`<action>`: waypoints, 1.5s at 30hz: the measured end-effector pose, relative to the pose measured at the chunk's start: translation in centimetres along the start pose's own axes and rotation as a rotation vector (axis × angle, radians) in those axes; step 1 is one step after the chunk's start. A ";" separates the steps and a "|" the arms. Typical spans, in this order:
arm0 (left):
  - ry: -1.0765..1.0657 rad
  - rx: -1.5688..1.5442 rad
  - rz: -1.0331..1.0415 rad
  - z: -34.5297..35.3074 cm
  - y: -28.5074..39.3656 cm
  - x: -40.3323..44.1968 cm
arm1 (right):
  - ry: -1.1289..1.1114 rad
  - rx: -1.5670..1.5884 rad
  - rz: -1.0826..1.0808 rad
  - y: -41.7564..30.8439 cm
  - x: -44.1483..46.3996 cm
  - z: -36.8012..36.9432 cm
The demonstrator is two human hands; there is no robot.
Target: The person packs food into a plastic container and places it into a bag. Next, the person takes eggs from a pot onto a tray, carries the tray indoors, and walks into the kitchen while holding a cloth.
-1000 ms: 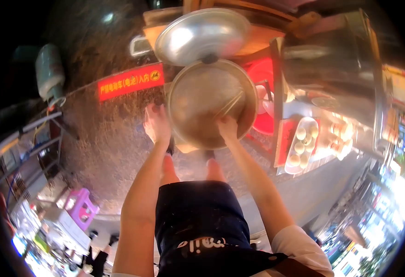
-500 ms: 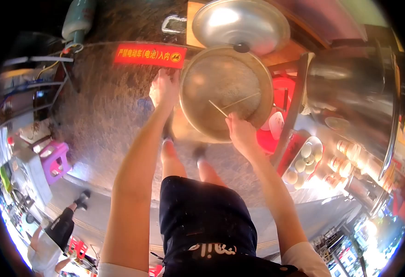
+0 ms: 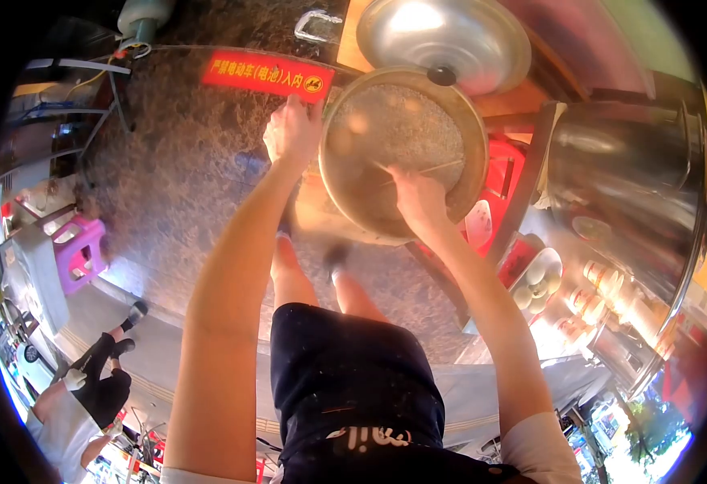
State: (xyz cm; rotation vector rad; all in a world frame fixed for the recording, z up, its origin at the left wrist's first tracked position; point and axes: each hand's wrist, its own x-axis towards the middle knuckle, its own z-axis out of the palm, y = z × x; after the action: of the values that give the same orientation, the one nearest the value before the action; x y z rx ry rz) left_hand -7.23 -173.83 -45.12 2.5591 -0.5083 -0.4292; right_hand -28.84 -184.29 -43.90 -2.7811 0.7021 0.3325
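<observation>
Lid is smooth, glossy metal; pot appears duller metal, though blurred. Apron is matt cloth; stool is plastic.

a red sign with yellow writing lies on the brown floor, a pink stool and a person are on the left, and a big shiny metal pot is on the right.

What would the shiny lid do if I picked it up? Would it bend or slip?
The lid probably won't bend, since it looks like metal. It may feel slippery, because its surface looks smooth and shiny. It might roll if stood on edge, as it looks round.
</observation>
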 end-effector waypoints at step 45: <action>-0.007 0.037 -0.035 0.1 -0.2 -0.3 | 0.071 0.095 -0.089 1.2 -2.0 4.6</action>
State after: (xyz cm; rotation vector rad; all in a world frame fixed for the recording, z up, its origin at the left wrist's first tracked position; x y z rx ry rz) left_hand -7.48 -173.57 -45.24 2.6062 -0.4788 -0.4448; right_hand -31.88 -183.06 -47.93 -2.7344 0.5917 0.1783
